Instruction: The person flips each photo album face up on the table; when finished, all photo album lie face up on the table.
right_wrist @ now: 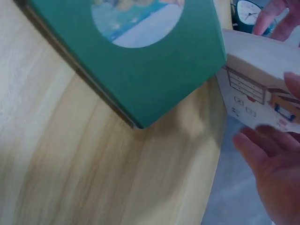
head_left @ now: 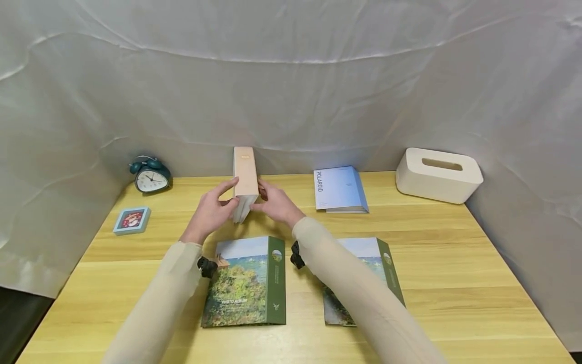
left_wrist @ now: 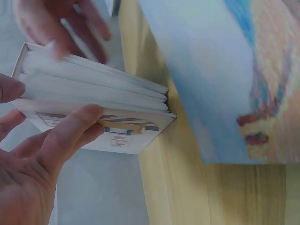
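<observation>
A pale pink photo album [head_left: 246, 172] with white pages stands at the back of the table, its spine facing up. My left hand [head_left: 211, 210] grips its left side, with the thumb on the cover and a fingertip curled at the spine edge. That cover [left_wrist: 126, 126] bears a printed drawing with stripes. On the other side is my right hand [head_left: 278, 205], its fingers spread beside the right cover [right_wrist: 248, 89]. The right hand looks blurred in the left wrist view. Below the hands lies a green-spined photo album [head_left: 243, 283] with a painted landscape.
A similar album [head_left: 364, 258] lies partly under the right forearm. Behind it are a blue Polaroid album [head_left: 338, 187] and a white tissue box [head_left: 436, 174]. At left stand an alarm clock [head_left: 151, 177] and a small blue-framed picture [head_left: 132, 220]. A grey sheet [head_left: 291, 101] hangs behind the table.
</observation>
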A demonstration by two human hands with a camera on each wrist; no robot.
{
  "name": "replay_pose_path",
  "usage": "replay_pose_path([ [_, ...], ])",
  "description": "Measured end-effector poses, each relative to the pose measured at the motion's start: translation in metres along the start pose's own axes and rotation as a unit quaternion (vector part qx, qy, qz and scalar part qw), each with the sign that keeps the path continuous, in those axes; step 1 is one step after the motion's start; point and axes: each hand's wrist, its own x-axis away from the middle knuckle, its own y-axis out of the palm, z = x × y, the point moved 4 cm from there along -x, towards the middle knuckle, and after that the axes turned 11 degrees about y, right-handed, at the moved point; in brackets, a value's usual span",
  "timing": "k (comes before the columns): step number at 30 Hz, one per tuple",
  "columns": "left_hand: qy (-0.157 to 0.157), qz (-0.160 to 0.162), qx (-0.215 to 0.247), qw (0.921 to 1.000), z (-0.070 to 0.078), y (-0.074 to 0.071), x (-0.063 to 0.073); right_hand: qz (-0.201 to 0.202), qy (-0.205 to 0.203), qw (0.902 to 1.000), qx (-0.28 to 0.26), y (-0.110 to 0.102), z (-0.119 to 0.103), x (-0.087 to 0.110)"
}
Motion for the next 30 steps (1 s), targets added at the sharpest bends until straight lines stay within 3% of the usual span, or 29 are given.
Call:
replay_pose_path([
  [6,0.000,0.021,0.045,0.9987,0.002,-0.001,0.001,-0.047,0.010,0.9987,0.019,0.012,0.004,-0.003],
  [20,0.004,0.040,0.089,0.9952,0.001,-0.005,0.005,-0.037,-0.003,0.9985,0.041,0.018,0.001,-0.004],
  [30,0.006,0.052,0.162,0.9854,-0.006,-0.005,0.007,-0.029,0.001,0.9994,0.018,0.020,0.001,0.001],
])
